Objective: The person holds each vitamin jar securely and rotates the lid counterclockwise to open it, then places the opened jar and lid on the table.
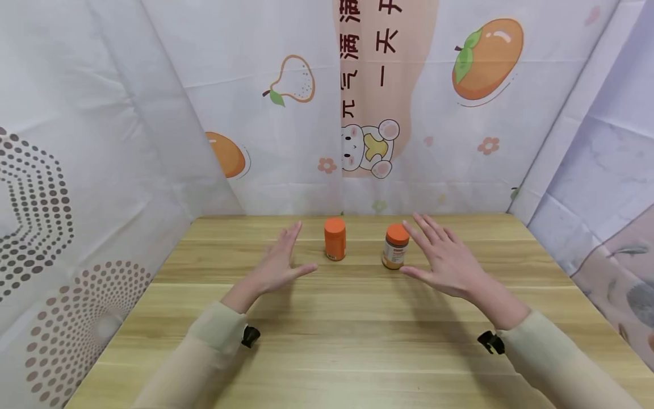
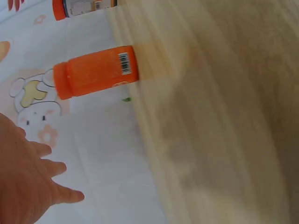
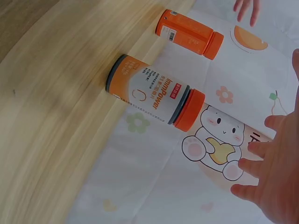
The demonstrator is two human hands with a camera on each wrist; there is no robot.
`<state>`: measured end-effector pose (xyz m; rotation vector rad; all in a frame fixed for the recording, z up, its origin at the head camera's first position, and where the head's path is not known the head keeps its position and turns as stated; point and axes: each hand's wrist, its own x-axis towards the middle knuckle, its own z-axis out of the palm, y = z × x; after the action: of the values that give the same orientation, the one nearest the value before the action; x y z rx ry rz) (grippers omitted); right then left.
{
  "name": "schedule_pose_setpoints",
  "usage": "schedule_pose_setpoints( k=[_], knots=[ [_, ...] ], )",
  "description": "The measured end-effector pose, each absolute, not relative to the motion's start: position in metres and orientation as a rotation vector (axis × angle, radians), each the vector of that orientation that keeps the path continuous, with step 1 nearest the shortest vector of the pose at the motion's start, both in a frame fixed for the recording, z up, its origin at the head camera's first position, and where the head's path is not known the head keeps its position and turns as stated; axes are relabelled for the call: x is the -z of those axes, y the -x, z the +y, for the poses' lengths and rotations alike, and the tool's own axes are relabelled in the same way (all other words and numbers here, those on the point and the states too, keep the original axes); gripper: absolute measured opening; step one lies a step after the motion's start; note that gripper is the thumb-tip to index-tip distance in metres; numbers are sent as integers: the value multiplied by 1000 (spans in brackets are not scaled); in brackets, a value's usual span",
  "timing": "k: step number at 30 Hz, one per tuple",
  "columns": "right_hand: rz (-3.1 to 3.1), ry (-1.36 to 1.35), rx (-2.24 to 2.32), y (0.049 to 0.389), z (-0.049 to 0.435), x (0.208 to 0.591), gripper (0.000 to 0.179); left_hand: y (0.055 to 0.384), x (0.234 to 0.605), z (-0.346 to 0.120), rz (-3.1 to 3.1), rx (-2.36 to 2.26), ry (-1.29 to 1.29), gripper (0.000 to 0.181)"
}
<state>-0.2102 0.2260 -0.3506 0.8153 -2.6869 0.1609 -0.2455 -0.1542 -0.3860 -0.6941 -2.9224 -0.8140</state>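
Two small bottles stand upright toward the back of the wooden table. The all-orange bottle [image 1: 335,240] is nearer the left hand [image 1: 278,264], which hovers to its left with fingers spread, holding nothing. To the right stands an orange-capped bottle with a white and orange label [image 1: 395,246]; the right wrist view reads "ImmPower" on it. Just right of that bottle is the right hand [image 1: 447,258], fingers extended and apart, with nothing in its grasp. In the left wrist view, a barcode shows on the orange bottle [image 2: 96,72], and a gap separates it from the left hand.
The wooden table [image 1: 327,341] ends at the back against a white printed curtain [image 1: 286,142]. More curtains hang at the left [image 1: 102,170] and right [image 1: 603,182]. A black strap piece [image 1: 250,336] sits at the left cuff, another [image 1: 491,342] at the right.
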Motion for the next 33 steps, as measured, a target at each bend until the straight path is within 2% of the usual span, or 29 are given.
schedule_pose_setpoints(
  k=[10, 25, 33],
  knots=[
    [-2693, -848, -183, 216, 223, 354, 90, 269, 402, -146, -2891, 1162, 704, 101],
    [-2704, -880, -276, 228, 218, 363, 87, 303, 429, -121, -2806, 1654, 587, 106],
    [-2710, -870, -367, 237, 215, 365, 85, 317, 441, -107, -2741, 1807, 595, 98]
  ],
)
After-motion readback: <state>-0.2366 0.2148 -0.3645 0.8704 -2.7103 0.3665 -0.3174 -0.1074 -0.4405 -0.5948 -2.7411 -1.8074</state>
